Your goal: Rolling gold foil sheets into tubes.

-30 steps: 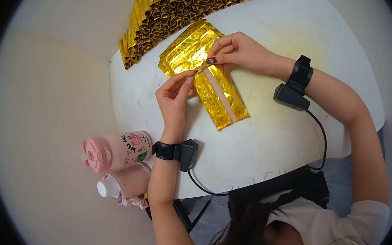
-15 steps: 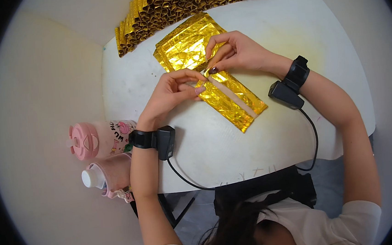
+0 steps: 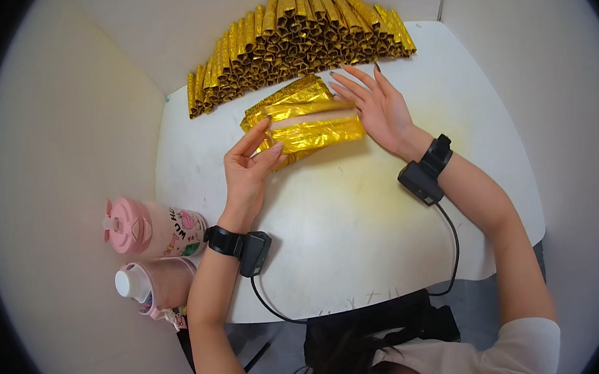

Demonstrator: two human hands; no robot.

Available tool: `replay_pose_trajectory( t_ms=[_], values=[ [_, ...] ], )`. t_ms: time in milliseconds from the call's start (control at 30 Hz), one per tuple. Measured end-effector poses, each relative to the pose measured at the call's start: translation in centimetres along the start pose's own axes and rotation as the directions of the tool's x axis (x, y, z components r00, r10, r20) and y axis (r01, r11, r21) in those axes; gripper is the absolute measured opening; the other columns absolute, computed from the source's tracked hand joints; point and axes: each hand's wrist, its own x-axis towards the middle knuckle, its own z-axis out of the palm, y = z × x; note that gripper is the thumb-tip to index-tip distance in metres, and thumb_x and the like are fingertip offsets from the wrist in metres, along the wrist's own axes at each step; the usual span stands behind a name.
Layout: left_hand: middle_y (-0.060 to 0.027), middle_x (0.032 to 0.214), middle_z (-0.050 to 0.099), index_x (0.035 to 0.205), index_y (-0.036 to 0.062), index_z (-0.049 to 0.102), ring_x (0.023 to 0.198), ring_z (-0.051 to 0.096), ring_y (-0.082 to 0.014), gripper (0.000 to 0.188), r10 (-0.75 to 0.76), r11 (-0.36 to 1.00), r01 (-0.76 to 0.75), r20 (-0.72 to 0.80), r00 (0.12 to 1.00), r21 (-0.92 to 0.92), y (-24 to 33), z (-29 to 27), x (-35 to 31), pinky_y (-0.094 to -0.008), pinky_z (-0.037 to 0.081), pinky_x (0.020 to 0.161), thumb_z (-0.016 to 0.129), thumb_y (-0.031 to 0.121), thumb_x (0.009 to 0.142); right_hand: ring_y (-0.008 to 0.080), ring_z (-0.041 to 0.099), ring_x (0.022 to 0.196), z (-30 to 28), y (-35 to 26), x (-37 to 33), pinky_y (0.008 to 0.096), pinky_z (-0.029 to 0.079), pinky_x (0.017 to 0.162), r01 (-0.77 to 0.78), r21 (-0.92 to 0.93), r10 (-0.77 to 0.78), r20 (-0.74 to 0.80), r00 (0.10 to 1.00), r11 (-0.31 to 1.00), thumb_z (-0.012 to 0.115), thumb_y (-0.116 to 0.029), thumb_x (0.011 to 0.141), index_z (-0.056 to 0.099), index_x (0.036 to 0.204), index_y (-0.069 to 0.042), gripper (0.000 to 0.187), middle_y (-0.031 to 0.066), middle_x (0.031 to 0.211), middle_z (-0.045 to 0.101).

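Observation:
A folded gold foil sheet (image 3: 317, 138) with a pale strip along its length lies crosswise in the air over the table. My left hand (image 3: 247, 170) pinches its left end between thumb and fingers. At the sheet's right end my right hand (image 3: 387, 117) is open, fingers stretched out and apart; whether it touches the sheet I cannot tell. Behind and partly under the held piece is a stack of gold foil sheets (image 3: 299, 90). Each wrist carries a black strapped device with a cable.
A heap of rolled gold foil tubes (image 3: 281, 44) stands along the back of the white table (image 3: 318, 242). At the left edge are a pink-lidded cup (image 3: 130, 225) and a white-capped bottle (image 3: 131, 283) in a pink holder. Walls rise on the left, back and right.
The foil sheet has turned from slanting to nearly level and moved over the stack. My right hand has let go of its pinch and spread its fingers. The view has shifted, showing more of the tube heap.

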Motion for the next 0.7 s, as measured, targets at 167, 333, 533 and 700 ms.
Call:
replay_pose_trajectory(
  t_ms=[167,333,533,700],
  values=[
    [-0.0073,0.134,0.052,0.133,0.0028,0.049,0.1,0.062,-0.0116,0.051,0.112,0.993,-0.108,-0.124,0.986,0.038,-0.4,-0.1,-0.1,-0.0255,0.055,0.078,0.064,-0.002,0.084,0.022,0.039,0.13,0.3,0.5,-0.3,0.036,0.031,0.109,0.045,-0.086,-0.047,-0.016,0.999,0.995,0.032,-0.042,0.101,0.034,0.139,-0.007,0.052,0.0095,0.142,0.04],
    [-0.0114,0.138,0.047,0.132,0.0027,0.049,0.09,0.066,-0.0145,0.052,0.06,0.997,-0.056,-0.088,0.994,0.054,-0.7,0.7,-0.6,-0.0266,0.057,0.08,0.064,-0.005,0.083,0.0214,0.037,0.131,2.0,1.7,-1.4,0.0402,0.028,0.11,-0.195,-0.066,0.201,0.114,0.973,0.979,0.022,-0.051,0.1,0.033,0.143,-0.011,0.06,0.0072,0.143,0.04],
    [-0.0131,0.139,0.046,0.135,0.0008,0.045,0.091,0.065,-0.0141,0.057,0.197,0.968,-0.19,-0.026,0.98,0.162,-0.7,1.8,-0.9,-0.0247,0.055,0.082,0.065,-0.006,0.082,0.0245,0.039,0.131,2.9,1.0,-1.8,0.0405,0.029,0.111,-0.156,-0.096,0.169,0.138,0.976,0.983,0.018,-0.053,0.099,0.029,0.146,-0.013,0.062,0.0094,0.142,0.042],
    [-0.0148,0.138,0.047,0.136,0.0005,0.045,0.088,0.065,-0.0124,0.057,0.132,0.982,-0.13,0.0,0.991,0.136,-1.0,1.9,-1.1,-0.0228,0.054,0.078,0.065,-0.005,0.082,0.0235,0.043,0.128,3.0,0.7,-2.0,0.0398,0.032,0.109,-0.176,-0.014,0.176,0.16,0.971,0.984,0.022,-0.041,0.101,0.033,0.144,-0.01,0.054,0.0084,0.139,0.046]
  ],
)
